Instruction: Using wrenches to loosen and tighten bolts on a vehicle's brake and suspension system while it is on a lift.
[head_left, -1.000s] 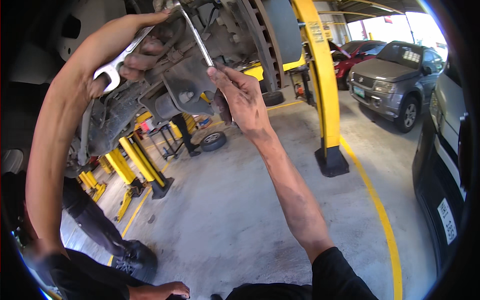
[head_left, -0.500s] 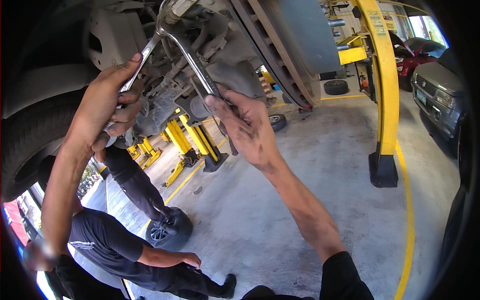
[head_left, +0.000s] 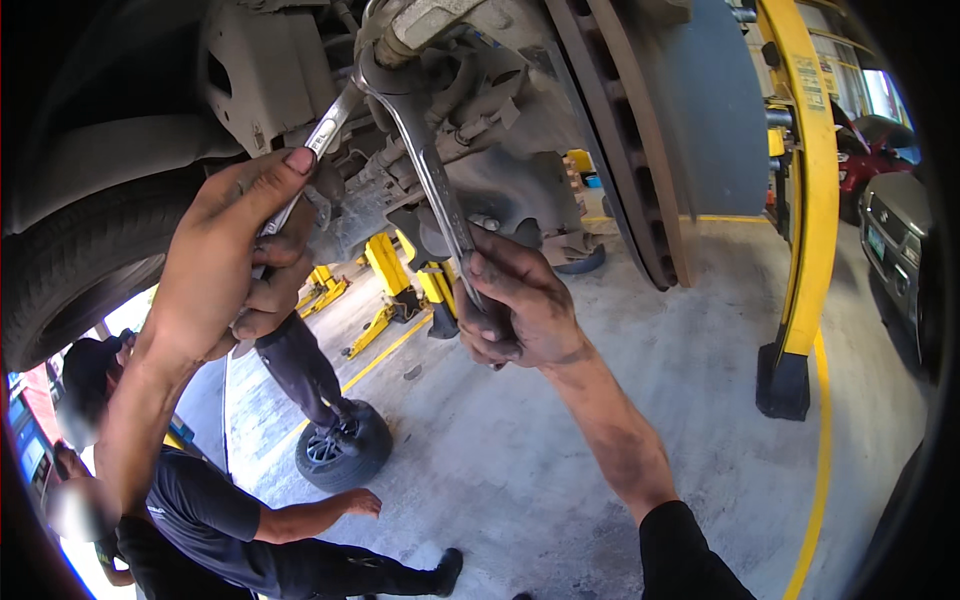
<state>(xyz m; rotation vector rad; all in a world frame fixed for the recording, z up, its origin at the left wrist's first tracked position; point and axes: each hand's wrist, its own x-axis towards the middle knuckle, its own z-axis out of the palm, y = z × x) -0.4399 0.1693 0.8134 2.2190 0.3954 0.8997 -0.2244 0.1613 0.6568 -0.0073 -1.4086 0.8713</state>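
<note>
My left hand (head_left: 225,250) is closed round the handle of a shiny wrench (head_left: 333,125), thumb laid along the shank. In my right hand (head_left: 525,305), smudged with dark grease, a second wrench (head_left: 428,170) is gripped near its lower end. The two wrench heads meet at a metal rod fitting (head_left: 400,45) under a raised vehicle, and the handles spread downward in a V. How each head sits on the fitting is partly hidden. A bare brake disc (head_left: 700,110) hangs just right of the wrenches.
A tyre (head_left: 75,270) is mounted at left. Yellow lift posts (head_left: 808,190) stand right and behind. A person in dark clothes (head_left: 205,500) is at lower left; another person's feet rest on a wheel (head_left: 345,470) lying on the floor. A grey car (head_left: 893,235) is parked at right.
The right wrench's handle has swung downward with my right hand, narrowing the V. My left hand keeps its grip. The view has shifted, and the person at lower left has moved an arm.
</note>
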